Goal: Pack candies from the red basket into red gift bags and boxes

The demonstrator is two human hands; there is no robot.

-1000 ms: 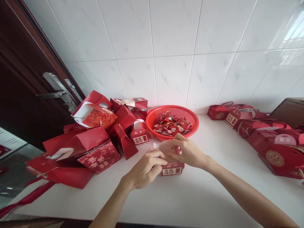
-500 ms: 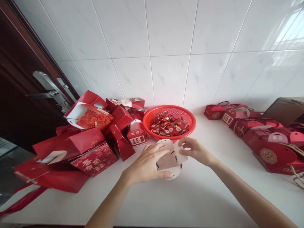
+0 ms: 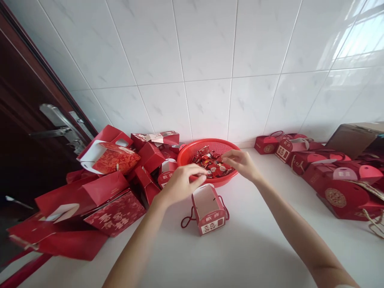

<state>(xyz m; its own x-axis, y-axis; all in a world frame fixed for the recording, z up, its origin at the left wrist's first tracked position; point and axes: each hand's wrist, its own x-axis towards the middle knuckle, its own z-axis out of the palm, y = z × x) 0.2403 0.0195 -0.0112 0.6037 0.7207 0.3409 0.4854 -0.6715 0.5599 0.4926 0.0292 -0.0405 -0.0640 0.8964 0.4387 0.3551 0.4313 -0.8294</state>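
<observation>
A small red box (image 3: 209, 212) with an open top, white inside, stands on the white table, a dark red cord looping out on either side. Behind it is a red plastic basket (image 3: 220, 183) holding many wrapped candies (image 3: 211, 163). My left hand (image 3: 183, 182) hovers at the basket's near left rim, above and left of the box, fingers apart and nothing seen in them. Over the basket's right side is my right hand (image 3: 240, 162), its fingertips at the candies; whether it holds one is too small to tell.
Red boxes and bags (image 3: 115, 212) are heaped on the left, near a dark door (image 3: 27, 100) with a metal handle. Several red boxes (image 3: 333, 192) line the right side, beside a brown carton (image 3: 351, 138). A tiled wall (image 3: 207, 100) rises behind.
Both hands have let go of the small box and moved up to the basket. The box now stands upright on the table with its printed side and cords showing. The view has shifted slightly.
</observation>
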